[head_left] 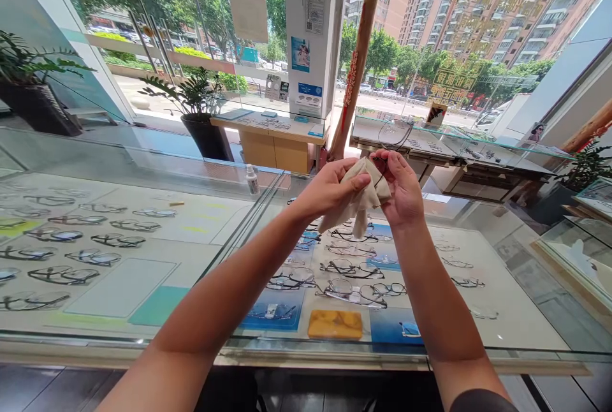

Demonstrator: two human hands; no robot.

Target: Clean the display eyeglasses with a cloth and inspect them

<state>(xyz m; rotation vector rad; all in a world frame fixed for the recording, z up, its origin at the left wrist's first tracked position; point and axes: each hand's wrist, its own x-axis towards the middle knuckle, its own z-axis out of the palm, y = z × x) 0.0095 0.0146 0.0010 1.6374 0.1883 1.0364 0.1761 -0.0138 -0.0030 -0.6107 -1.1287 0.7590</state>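
My left hand (329, 187) and my right hand (404, 189) are raised together above a glass display counter (201, 208). Both pinch a beige cleaning cloth (356, 205) that is folded around part of a thin dark-framed pair of glasses (394, 132). One lens and the upper rim of the glasses stick up above my right fingers. The cloth's loose corner hangs down between my wrists. Under the glass below lie several pairs of glasses (354, 291) on blue and white pads.
A small white spray bottle (252, 179) stands on the counter to the left of my hands. A yellow pad (335, 324) lies in the case near the front. Potted plants (201, 112), a wooden pole (354, 74) and further glass counters (478, 144) stand beyond.
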